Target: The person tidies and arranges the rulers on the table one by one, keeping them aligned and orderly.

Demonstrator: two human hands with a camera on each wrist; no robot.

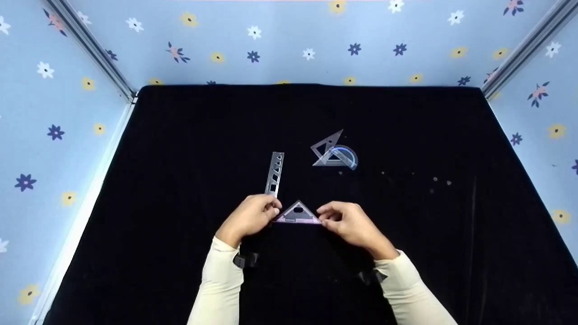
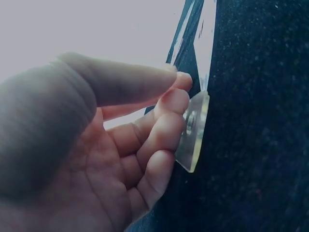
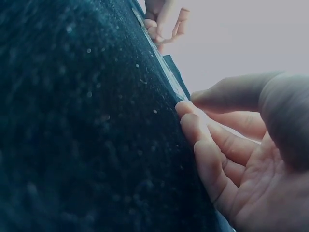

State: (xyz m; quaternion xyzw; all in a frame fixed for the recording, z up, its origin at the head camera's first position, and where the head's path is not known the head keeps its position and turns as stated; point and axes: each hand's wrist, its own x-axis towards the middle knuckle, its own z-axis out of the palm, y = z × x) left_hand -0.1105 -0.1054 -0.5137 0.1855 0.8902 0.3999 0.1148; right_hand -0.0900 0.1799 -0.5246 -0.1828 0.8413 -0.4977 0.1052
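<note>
Black cloth (image 1: 149, 216) is lying beneath everything. From left, the left hand (image 1: 250, 215) is pinching one corner of the near set square (image 1: 301, 220). Just beyond, a clear stencil ruler (image 1: 270, 175) is extending away. The near set square is spanning between both hands. Farther back, two set squares (image 1: 332, 137) and a protractor (image 1: 352, 158) are overlapping. The right hand (image 1: 351, 225) is pinching the opposite corner.

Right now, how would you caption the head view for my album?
Left hand and right hand at two corners of a clear triangle, ruler and overlapping drawing tools beyond, on black cloth.
</note>
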